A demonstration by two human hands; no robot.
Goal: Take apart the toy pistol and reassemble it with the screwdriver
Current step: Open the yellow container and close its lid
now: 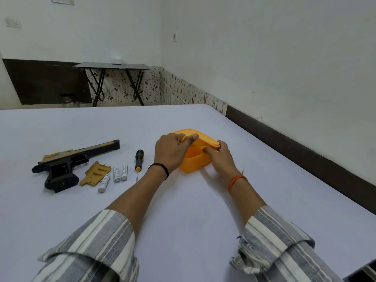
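The black and tan toy pistol (69,163) lies on its side at the left of the white table, its grip compartment uncovered. Its tan cover plate (95,173) rests beside the grip, with three white batteries (117,176) next to it. A black and yellow screwdriver (139,160) lies to their right, tip toward me. Both hands are on an orange plastic box (193,159). My left hand (173,151) grips the lid (201,137) at its left edge. My right hand (219,155) holds the lid's right corner, thumb on the box wall. The lid sits tilted above the box.
The white table (183,210) ends at a wall with a dark strip along the right. Beyond the far edge stand a black folding table (114,67) and a metal bin (68,99) on the floor.
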